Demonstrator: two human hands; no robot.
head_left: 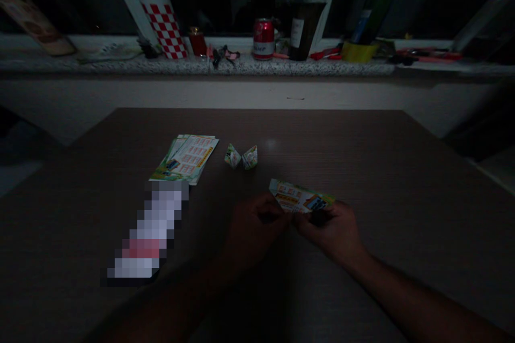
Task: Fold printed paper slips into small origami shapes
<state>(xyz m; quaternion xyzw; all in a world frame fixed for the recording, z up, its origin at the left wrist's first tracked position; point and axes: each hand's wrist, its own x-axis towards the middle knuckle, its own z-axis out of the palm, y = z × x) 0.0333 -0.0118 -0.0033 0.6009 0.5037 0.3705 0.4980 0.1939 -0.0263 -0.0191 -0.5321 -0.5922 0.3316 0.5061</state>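
Between my two hands is a folded piece of printed paper (295, 196), green and white with small orange grids and a yellow strip. My left hand (255, 225) pinches its lower left edge. On the other side, my right hand (332, 228) is closed on the lower right edge, its fingertips close to those of the left. Just beyond the hands stands a small folded paper figure (241, 157) with two pointed wings. A stack of similar printed sheets (189, 156) lies farther left. Dim light hides much of the fingers.
A pixelated, lit flat object (148, 230) lies left of my left arm on the brown table (402, 171). Along the granite sill (225, 68) stand a checkered white bottle (163, 21), a red can (263, 39), a dark cup (301, 32) and a green bottle (378, 0).
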